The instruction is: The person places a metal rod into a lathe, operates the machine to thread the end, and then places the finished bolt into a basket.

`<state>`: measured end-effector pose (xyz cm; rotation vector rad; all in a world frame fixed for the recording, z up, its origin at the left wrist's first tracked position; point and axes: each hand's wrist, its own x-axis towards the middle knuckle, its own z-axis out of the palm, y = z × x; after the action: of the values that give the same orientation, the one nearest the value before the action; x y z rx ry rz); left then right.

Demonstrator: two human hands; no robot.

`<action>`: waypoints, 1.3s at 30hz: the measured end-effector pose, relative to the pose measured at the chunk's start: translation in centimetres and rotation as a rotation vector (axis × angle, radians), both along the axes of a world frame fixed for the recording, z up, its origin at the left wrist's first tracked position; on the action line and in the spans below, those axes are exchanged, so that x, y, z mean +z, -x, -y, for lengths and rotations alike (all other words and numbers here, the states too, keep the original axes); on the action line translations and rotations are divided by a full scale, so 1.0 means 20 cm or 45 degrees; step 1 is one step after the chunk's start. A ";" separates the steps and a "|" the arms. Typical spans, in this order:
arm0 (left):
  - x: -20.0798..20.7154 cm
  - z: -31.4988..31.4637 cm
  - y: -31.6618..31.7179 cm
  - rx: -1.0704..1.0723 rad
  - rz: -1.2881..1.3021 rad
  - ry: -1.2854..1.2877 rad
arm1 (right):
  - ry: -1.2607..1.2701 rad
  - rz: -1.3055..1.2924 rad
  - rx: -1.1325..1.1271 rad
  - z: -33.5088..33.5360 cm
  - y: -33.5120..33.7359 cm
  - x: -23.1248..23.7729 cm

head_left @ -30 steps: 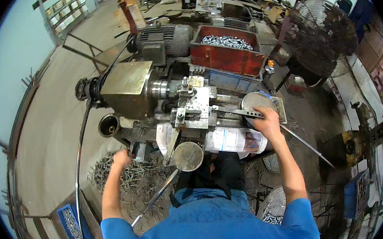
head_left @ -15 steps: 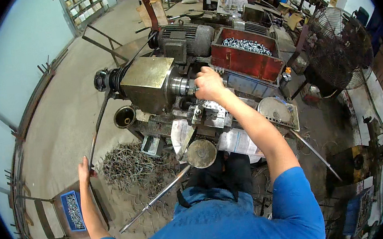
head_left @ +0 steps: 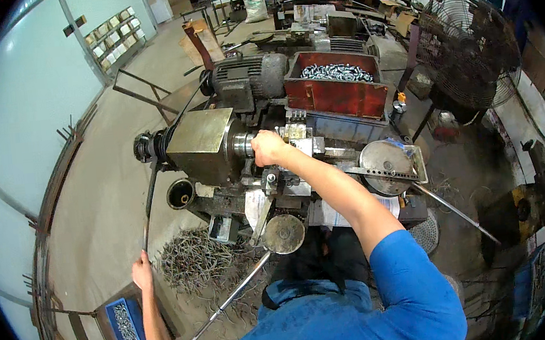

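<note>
My left hand (head_left: 142,271) is closed round the lower end of a long dark lever (head_left: 150,203), which runs up to the pulley end of a lathe headstock (head_left: 199,144). My right hand (head_left: 267,148) is closed right in front of the headstock's shiny spindle collar (head_left: 242,145); its fingers are pinched together, and whatever is between them is hidden. Below that hand lies the tool post (head_left: 270,181) on the slide. A round plate (head_left: 284,234) and a steel handle bar (head_left: 229,300) are nearer my body.
A red box (head_left: 337,97) of shiny metal parts stands behind the lathe, beside a motor (head_left: 248,78). A blue bin (head_left: 125,325) of small parts sits lower left, near a heap of metal shavings (head_left: 193,261). To the right are a large fan (head_left: 469,49) and another handle bar (head_left: 458,212).
My right hand has moved in to the left, up against the spindle collar. My left hand, whose fingers were extended beside the lever, is now closed on it. The whole view has shifted slightly.
</note>
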<state>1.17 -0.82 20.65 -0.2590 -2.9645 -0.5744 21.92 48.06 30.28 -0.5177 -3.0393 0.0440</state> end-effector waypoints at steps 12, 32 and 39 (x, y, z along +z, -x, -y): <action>0.10 -0.19 -0.28 -0.382 0.032 0.185 | -0.254 -0.251 -0.008 0.02 -0.15 0.09; -0.20 -0.10 0.34 -0.466 -0.479 0.045 | 0.133 -1.176 -0.939 -0.34 -2.16 -0.40; 0.14 -0.35 -0.09 -0.630 -0.019 0.489 | 0.355 -0.850 -1.861 -0.43 -2.88 -0.67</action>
<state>3.01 6.23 23.46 -1.0408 -2.9693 -0.0265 79.59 56.63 16.94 -2.0078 -1.4732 0.4333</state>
